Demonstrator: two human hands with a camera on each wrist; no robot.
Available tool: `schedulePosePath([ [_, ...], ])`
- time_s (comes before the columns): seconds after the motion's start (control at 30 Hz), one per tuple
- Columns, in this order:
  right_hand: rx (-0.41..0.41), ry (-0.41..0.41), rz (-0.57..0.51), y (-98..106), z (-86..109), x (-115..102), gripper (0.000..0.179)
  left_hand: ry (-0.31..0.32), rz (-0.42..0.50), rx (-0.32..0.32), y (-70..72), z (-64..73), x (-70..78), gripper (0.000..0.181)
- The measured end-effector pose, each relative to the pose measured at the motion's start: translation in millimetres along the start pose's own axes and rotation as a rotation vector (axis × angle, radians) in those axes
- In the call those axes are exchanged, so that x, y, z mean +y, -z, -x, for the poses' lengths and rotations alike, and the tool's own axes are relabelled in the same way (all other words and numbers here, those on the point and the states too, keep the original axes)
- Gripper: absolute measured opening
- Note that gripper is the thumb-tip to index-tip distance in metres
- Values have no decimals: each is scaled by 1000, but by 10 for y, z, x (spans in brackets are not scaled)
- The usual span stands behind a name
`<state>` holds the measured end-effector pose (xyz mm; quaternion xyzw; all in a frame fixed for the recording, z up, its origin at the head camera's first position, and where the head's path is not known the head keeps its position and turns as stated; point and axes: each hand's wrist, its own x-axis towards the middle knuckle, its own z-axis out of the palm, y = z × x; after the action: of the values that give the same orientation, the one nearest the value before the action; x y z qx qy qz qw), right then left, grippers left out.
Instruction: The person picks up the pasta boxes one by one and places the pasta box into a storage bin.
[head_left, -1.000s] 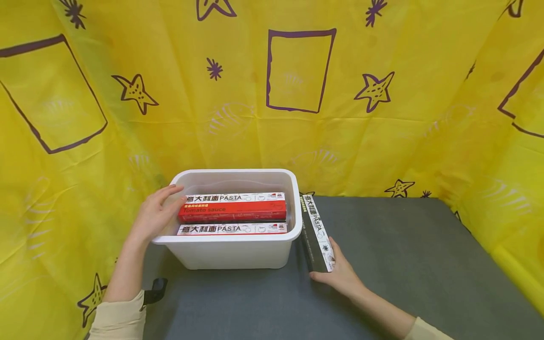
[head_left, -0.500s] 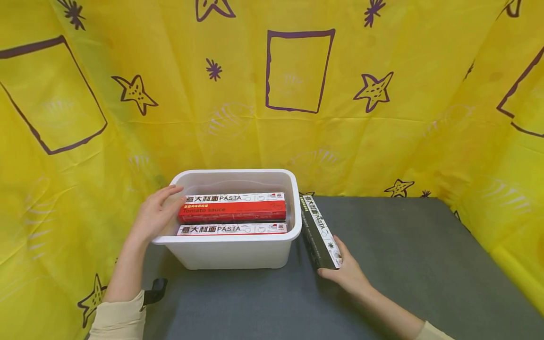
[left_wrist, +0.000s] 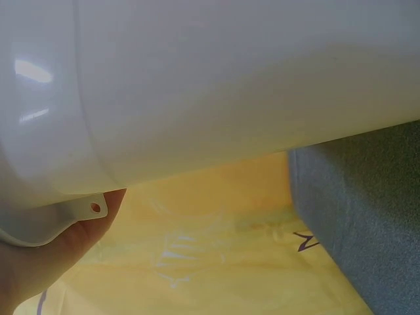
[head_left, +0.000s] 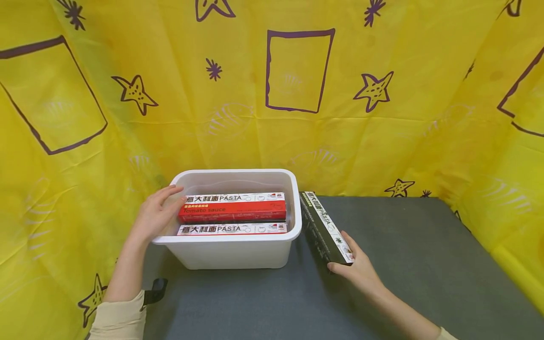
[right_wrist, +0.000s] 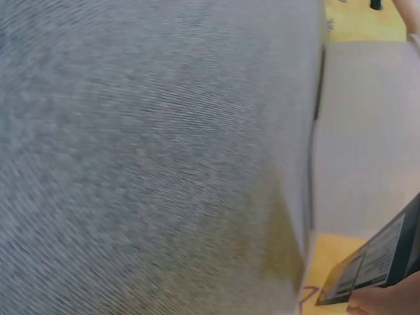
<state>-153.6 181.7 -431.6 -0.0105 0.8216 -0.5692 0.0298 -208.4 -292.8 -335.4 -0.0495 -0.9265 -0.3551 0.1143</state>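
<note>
My right hand grips the near end of a long black pasta box with a white printed side strip. This box slants beside the right wall of a white plastic tub; its far end is near the tub's rim. In the right wrist view the thumb presses the box's end. My left hand holds the tub's left rim, fingers reaching over to the inside. Two pasta boxes lie in the tub: a red tomato sauce one at the back and another with a white top in front.
A dark grey cloth covers the table. Yellow curtains with starfish drawings hang behind and at both sides. The tub's back wall stands close to the rear curtain. A black strap sits at my left wrist.
My right hand has moved right and slightly away with the black pasta box, whose near end has swung to the right, so it slants more. The left hand and the tub stay put.
</note>
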Motion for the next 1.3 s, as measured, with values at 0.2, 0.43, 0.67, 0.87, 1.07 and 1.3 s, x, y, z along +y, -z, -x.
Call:
schedulePosePath([
  [0.2, 8, 3, 2, 110, 40, -134, 92, 6, 2, -4, 4, -1, 4, 55],
  [0.43, 18, 81, -40, 231, 63, -252, 88, 16, 3, -14, -2, -4, -3, 57],
  [0.67, 24, 134, -106, 361, 91, -416, 83, 6, 9, -10, -6, -4, -7, 56],
  [0.87, 25, 172, -141, 457, 99, -543, 81, 13, 14, -5, 4, -3, -8, 56],
  [1.07, 24, 237, -187, 496, 100, -618, 80, 18, 12, -11, 6, -7, -1, 57],
  [1.3, -28, 334, -264, 497, 77, -670, 78, 11, 12, -10, 5, -5, -5, 57],
])
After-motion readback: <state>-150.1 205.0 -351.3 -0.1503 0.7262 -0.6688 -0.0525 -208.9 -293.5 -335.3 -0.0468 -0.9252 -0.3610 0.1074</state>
